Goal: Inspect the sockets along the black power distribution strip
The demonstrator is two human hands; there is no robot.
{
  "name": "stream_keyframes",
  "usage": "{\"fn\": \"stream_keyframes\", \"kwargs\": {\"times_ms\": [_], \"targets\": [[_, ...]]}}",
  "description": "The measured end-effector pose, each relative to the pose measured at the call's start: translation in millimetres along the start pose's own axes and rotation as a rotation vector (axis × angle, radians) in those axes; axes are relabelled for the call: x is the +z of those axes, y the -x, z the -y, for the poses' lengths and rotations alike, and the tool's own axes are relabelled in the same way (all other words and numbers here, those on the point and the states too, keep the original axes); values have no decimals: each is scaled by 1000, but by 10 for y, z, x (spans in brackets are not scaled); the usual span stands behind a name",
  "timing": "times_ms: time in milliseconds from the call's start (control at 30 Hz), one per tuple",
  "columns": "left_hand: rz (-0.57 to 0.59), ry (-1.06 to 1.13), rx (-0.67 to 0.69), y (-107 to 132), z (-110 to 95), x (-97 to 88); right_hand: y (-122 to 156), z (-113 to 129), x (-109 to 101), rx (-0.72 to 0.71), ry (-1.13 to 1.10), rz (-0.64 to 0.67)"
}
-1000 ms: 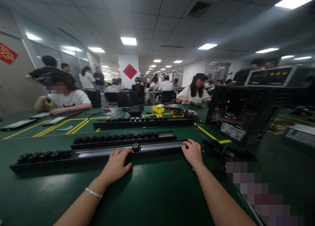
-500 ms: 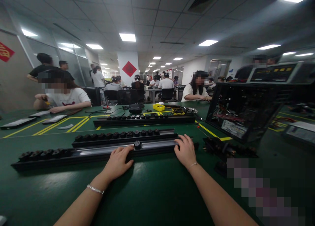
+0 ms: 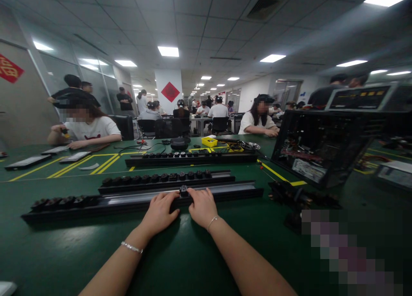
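A long black power strip rail (image 3: 231, 192) lies across the green table in front of me. One small black socket module (image 3: 183, 190) sits in its channel, between my two hands. My left hand (image 3: 161, 212) lies over the rail with fingers stretched and thumb apart, its fingertips at the module's left side. On the other side, my right hand (image 3: 203, 206) touches the module with its index fingertip, its thumb held apart. Several more socket modules (image 3: 61, 201) stand at the rail's left end. Just behind is a second rail (image 3: 222, 175) holding a row of similar modules.
A third rail (image 3: 193, 159) with modules lies farther back, near a yellow tray (image 3: 209, 141). An open computer case (image 3: 309, 150) stands at the right, with a dark pile of parts (image 3: 289, 195) before it. Co-workers sit across the table.
My right hand has moved left along the rail, from near its right end to the socket module. My left hand stays beside the module. The view has shifted slightly.
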State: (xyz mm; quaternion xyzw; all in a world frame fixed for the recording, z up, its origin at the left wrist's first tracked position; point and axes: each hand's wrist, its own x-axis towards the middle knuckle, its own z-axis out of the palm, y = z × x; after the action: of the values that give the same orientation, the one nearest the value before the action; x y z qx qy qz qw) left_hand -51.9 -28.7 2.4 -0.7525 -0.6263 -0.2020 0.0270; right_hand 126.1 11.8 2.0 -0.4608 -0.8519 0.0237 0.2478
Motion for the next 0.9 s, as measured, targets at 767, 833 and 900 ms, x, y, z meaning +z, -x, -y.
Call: {"fn": "stream_keyframes", "kwargs": {"times_ms": [767,833,900], "targets": [[16,-31,42,11,52,16,-7,1,28,-72,15,5],[18,-40,52,15,56,20,-10,0,22,-76,30,16],[17,-50,67,20,60,24,-12,-3,17,-78,43,24]]}}
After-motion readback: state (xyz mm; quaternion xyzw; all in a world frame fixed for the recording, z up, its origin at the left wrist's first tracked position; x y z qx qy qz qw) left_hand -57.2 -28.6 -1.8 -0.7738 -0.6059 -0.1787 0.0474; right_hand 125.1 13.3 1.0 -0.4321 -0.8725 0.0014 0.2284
